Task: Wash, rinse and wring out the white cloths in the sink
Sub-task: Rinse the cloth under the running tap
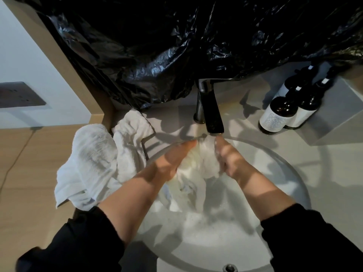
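Observation:
A wet white cloth (193, 173) hangs bunched between my two hands, right under the dark faucet (211, 116), where water runs onto it. My left hand (172, 160) presses against the cloth's left side and my right hand (225, 156) grips its right side. The cloth's lower part trails into the round white sink (290, 173), which holds soapy, foamy water (212, 226). More white cloths (98, 163) lie heaped on the counter left of the sink, partly hanging over the counter's edge.
Two dark bottles (279, 114) with white labels stand at the back right on the counter. Crumpled black plastic sheeting (176, 46) covers the wall above the faucet. The overflow hole (229, 268) sits on the sink's near rim. A wooden floor lies to the left.

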Motion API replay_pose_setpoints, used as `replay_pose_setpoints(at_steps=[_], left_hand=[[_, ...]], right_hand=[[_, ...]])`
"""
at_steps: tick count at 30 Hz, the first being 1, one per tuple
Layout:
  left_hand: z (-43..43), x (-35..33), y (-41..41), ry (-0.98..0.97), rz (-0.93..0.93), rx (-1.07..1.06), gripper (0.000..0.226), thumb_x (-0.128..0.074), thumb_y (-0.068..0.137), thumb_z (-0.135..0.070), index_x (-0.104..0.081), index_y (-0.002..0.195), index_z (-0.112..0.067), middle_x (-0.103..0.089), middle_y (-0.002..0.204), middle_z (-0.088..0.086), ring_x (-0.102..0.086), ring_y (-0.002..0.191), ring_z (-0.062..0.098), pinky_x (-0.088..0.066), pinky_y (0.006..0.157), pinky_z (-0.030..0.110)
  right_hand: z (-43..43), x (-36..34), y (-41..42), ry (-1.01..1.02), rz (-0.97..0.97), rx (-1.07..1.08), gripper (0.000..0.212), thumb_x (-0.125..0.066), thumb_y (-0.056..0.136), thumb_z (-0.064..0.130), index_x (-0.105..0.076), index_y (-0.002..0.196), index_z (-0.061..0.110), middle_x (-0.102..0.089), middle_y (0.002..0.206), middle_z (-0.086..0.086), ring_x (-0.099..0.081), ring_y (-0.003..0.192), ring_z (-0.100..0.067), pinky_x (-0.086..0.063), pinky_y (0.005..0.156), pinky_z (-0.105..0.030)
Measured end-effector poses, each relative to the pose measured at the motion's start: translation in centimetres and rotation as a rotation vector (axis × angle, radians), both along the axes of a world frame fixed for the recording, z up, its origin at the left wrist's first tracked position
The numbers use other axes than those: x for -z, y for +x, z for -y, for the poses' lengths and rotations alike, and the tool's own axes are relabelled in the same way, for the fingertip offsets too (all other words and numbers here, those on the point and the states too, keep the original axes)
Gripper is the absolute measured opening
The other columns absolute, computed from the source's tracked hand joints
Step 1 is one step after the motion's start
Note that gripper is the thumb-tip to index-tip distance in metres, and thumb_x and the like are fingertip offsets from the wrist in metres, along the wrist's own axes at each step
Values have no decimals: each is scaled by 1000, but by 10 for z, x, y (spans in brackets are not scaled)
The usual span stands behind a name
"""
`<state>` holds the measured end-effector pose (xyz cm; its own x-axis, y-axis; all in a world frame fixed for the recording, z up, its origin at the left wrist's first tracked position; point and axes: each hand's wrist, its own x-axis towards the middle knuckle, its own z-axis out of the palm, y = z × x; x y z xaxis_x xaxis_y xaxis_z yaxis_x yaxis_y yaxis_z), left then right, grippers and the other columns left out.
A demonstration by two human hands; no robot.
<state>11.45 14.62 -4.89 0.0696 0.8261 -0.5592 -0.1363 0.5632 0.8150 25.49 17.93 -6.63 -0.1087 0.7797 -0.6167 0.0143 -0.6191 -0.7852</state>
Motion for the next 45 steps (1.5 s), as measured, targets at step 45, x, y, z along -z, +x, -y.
replay_pose_setpoints(at_steps=[45], left_hand=[[41, 22, -12, 306, -70, 416, 63, -73, 83, -12, -37, 131, -30, -54, 120, -18, -53, 119, 8, -46, 86, 10]], right_hand=[[29, -63, 62, 301, -157, -437, 38, -74, 64, 10, -69, 101, 2, -69, 95, -17, -67, 92, -25, -54, 80, -34]])
